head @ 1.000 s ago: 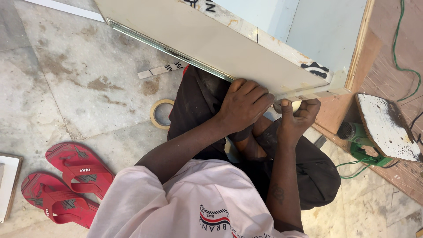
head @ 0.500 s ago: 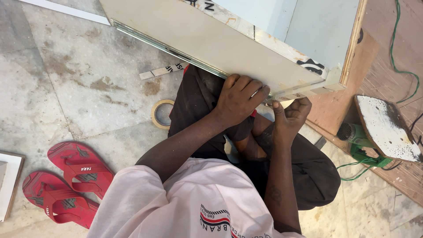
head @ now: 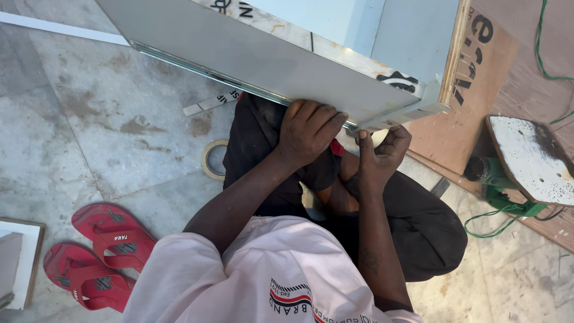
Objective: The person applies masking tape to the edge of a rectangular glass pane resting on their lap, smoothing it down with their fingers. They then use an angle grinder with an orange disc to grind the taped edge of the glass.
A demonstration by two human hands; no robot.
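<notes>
A long white laminated panel (head: 251, 60) lies tilted across my lap, its lower edge facing me. My left hand (head: 308, 131) is curled over that lower edge near the panel's right end, fingers wrapped onto its face. My right hand (head: 382, 152) sits just right of it, under the panel's corner. Its thumb tip presses up against the edge and its fingers are curled beneath. Whether a thin strip lies between the fingers is not visible. I sit cross-legged in dark trousers on a stone floor.
A roll of tape (head: 212, 158) lies on the floor left of my knee, and a short white strip (head: 209, 103) lies above it. Red sandals (head: 101, 251) rest at the lower left beside a white board (head: 18, 257). A green power tool (head: 508, 179) with a cable sits on plywood (head: 478, 90) at the right.
My right hand has slid slightly left along the panel's corner edge, thumb now pointing up against it. My left hand keeps its hold on the edge.
</notes>
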